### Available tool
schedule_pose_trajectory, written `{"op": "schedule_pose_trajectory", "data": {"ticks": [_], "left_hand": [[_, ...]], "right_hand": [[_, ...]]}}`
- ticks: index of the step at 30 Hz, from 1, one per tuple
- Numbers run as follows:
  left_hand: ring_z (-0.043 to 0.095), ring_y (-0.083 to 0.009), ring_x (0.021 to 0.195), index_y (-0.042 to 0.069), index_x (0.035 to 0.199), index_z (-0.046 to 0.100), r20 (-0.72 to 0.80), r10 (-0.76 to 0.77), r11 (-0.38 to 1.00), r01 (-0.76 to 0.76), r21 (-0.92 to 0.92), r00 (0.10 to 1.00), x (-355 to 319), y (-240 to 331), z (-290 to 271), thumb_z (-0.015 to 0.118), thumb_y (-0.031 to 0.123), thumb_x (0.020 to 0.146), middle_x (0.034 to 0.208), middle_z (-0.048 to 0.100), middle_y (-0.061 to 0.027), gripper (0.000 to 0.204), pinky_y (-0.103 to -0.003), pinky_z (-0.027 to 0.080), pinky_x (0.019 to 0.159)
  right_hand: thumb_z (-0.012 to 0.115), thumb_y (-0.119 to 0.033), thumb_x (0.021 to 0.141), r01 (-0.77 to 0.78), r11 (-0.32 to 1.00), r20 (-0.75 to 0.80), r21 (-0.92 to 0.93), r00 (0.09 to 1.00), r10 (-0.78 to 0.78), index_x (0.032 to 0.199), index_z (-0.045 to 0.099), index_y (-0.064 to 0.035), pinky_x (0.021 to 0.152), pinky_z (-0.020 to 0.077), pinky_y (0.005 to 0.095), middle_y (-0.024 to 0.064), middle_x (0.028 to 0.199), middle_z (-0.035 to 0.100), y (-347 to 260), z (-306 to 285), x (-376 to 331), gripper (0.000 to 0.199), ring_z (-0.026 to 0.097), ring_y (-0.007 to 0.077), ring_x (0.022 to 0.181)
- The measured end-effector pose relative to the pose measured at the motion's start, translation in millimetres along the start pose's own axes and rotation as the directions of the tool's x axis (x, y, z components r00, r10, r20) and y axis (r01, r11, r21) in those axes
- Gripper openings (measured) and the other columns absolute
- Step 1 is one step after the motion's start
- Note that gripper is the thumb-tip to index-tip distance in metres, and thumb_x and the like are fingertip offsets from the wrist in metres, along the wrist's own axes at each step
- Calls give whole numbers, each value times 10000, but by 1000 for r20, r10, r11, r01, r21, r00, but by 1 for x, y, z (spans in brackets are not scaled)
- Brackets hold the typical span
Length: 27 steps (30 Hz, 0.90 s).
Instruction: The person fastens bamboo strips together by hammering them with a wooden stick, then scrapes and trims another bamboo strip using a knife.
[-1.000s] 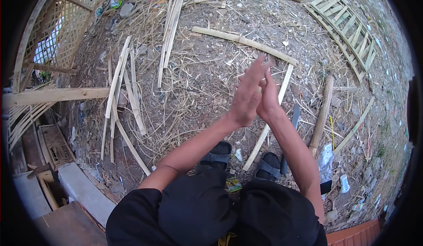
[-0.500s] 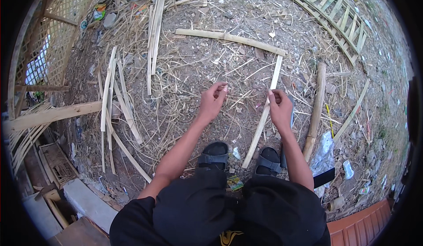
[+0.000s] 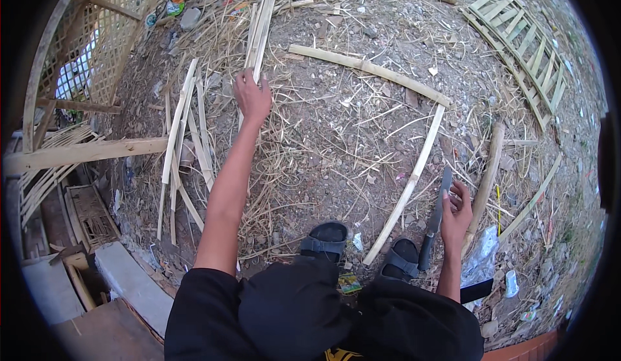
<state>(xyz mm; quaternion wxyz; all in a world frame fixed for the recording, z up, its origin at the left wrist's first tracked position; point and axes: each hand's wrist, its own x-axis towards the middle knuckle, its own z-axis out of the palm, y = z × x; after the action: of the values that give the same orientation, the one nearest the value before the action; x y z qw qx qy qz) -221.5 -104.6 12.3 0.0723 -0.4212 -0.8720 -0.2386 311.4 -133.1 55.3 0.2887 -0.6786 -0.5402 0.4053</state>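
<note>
My left hand [image 3: 252,97] is stretched out over a bundle of long split bamboo strips [image 3: 262,34] on the ground at the far left. Its fingers are apart and lie at the strips; their tips are partly hidden. Loosely bent, my right hand [image 3: 457,213] hovers beside the blade of a large knife [image 3: 436,215], thumb apart from the fingers, with nothing visible in it. The knife's dark handle points toward my right sandal. Between my hands, one bamboo strip [image 3: 407,189] runs from near my feet to the end of a thicker bamboo piece [image 3: 369,67], which lies crosswise.
More strips [image 3: 176,125] lie at left near a wooden beam [image 3: 90,154] and lattice panel [image 3: 81,54]. A slatted bamboo frame [image 3: 517,50] lies far right. A bamboo pole [image 3: 486,180] and plastic bag [image 3: 480,257] are right of the knife. Shavings litter the soil.
My left hand has moved left and away from me to the strip bundle. My right hand has let go of the bamboo strip and drawn back to the right, beside the knife. The view has shifted.
</note>
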Motion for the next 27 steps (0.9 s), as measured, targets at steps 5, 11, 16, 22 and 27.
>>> {"op": "schedule_pose_trajectory", "data": {"ticks": [5,11,16,22,27], "left_hand": [[553,-418,1221,-9,1390,465,46,-75,991,69,118,996,50,-64,25,603,335,974,1372,523,-236,556,-499,454,1004],[662,-419,1056,16,1076,694,169,-257,961,233,149,952,75,-58,38,636,321,955,1091,699,-230,334,-506,511,918],[673,-400,1039,22,1056,719,191,-298,948,267,173,935,76,-61,43,713,286,904,1104,698,-224,306,-497,519,889],[671,-412,919,45,1019,744,10,-164,985,164,54,986,78,-88,49,631,258,938,970,717,-216,255,-497,511,844],[668,-422,927,66,1062,731,-6,-285,957,284,-62,959,82,-108,27,610,261,949,951,708,-231,256,-512,509,819]], "right_hand": [[669,-116,954,22,999,91,-32,996,-19,1326,591,-40,740,551,302,133,1155,650,-8,10,0,388,667,183,953],[675,-124,958,6,1000,122,-23,993,-3,1307,579,-33,700,519,254,97,1104,642,-9,11,-5,374,649,130,877],[648,-91,960,-17,999,123,-38,992,22,1293,586,-2,715,544,288,108,1045,662,-10,8,-10,351,673,162,868],[643,-96,962,-26,999,124,-48,992,32,1277,596,-1,713,543,291,99,1021,665,-8,11,-11,333,672,160,847],[642,-102,964,-41,998,144,-39,989,46,1261,610,-5,716,541,293,92,1012,665,-9,12,-9,314,668,155,835]]}}
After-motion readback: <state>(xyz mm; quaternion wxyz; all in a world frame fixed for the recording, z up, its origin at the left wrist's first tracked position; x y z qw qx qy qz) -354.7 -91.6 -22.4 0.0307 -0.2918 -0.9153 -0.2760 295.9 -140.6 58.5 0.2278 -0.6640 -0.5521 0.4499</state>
